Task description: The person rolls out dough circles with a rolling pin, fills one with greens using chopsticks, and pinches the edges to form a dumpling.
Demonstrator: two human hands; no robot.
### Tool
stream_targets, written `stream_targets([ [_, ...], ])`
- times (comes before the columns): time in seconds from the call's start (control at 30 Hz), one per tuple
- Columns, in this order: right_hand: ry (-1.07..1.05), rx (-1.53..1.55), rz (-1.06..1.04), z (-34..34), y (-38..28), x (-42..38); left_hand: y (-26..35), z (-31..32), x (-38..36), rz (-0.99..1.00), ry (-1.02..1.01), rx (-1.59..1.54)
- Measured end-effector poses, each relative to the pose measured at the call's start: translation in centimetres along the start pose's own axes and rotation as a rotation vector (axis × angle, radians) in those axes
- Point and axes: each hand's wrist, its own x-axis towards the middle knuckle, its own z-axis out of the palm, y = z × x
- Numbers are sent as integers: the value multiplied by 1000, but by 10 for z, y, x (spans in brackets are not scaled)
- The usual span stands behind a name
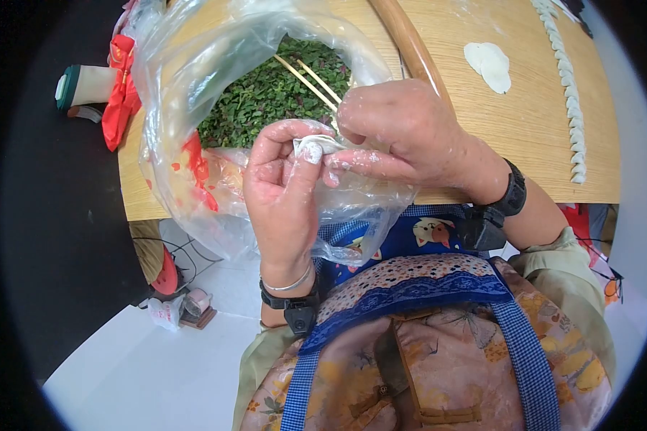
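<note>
A small white dumpling [319, 146] is pinched in my left hand [284, 179], its thumb pressed on the dough and its fingers curled behind. My right hand [402, 133] is closed, with its lower fingertips gripping the dumpling's right edge. Flour whitens the fingers of both hands. Just beyond them, chopped green filling [266, 93] lies in a container lined with a clear plastic bag [187, 86]. A pair of chopsticks [305, 80] slants over the filling, their near ends running close to my right hand, which partly hides them.
Round dough wrappers [489, 66] lie overlapped on the wooden table [510, 136]. A long row of finished dumplings [569, 93] lines the right side. Behind my right hand is a thick wooden rod [413, 47]. At left, a red plastic bag [120, 93] hangs by a green-and-white container [86, 86].
</note>
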Motion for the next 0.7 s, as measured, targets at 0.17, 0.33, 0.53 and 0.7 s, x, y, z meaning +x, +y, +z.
stream_targets([
  [0.17, 13, 1, -20, 4, 2, 0, 1, 0, -2, -8, -21, 67],
  [0.33, 72, 5, -66, 8, 4, -1, 3, 3, -1, -36, 6, 76],
  [0.53, 35, 7, -42, 1, 3, -2, 1, 1, 0, 3, -8, 40],
  [0.7, 60, 30, -17, 1, 1, 0, 3, 1, -2, -31, -28, 80],
])
